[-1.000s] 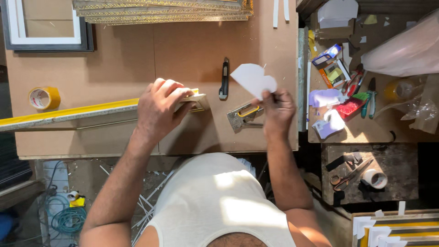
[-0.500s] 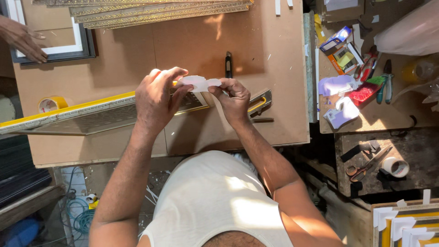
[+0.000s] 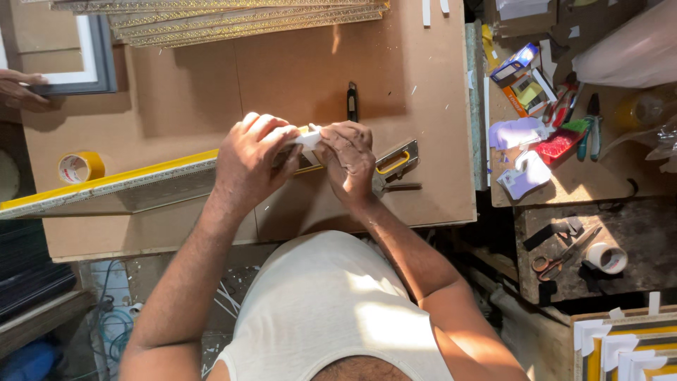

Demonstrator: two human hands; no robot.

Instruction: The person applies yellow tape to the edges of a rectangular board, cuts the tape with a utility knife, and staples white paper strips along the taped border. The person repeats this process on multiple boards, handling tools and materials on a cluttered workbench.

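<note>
At frame centre, left hand (image 3: 255,159) and right hand (image 3: 348,159) are pinching white paper (image 3: 308,139) over a yellow moulding strip (image 3: 113,182), staple gun (image 3: 395,166) lying right, tape roll (image 3: 81,167) left.

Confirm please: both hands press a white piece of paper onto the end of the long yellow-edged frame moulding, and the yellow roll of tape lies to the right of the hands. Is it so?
Not quite. The head view shows the yellow roll of tape to the left of the hands, near the board's left edge. The rest holds: left hand and right hand press the white piece of paper onto the long yellow-edged frame moulding.

Both hands cover most of the white piece (image 3: 308,138). The moulding strip (image 3: 106,185) runs off the left edge. A co-worker's hand (image 3: 20,88) is cut off there too.
</note>
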